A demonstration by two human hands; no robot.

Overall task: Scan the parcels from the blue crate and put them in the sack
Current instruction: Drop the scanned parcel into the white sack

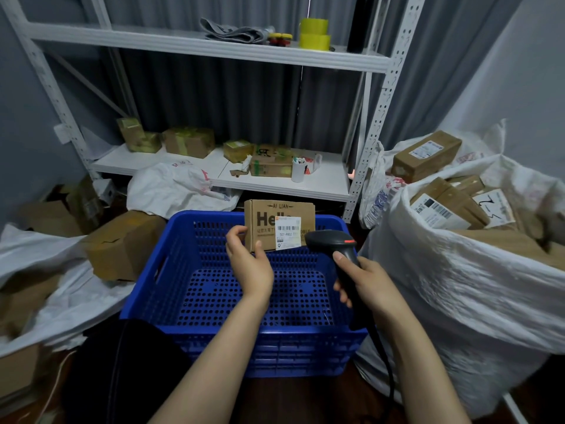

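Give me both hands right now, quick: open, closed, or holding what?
Left hand: closed, pinching the cardboard parcel by its lower left corner, above the blue crate.
Right hand: closed, gripping the black barcode scanner, which is aimed at the parcel's label.

Crate (pixel 260 353): on the floor at centre, directly before the person.
Parcel (pixel 263 221): upright over the crate's far edge, held at its left edge by the left grip (pixel 250 267).
Scanner (pixel 330 240): in the right grip (pixel 367 283), just right of the parcel, over the crate's right side.
Sack (pixel 458 286): just beside the crate's right edge, with boxes (pixel 452 203) in it.
Shelf (pixel 321 185): behind the crate; cartons (pixel 188 142) and a cup (pixel 298 169) on its lower board, tape rolls (pixel 315 33) on the upper.
Loose box (pixel 125 243): on the floor, left of the crate.
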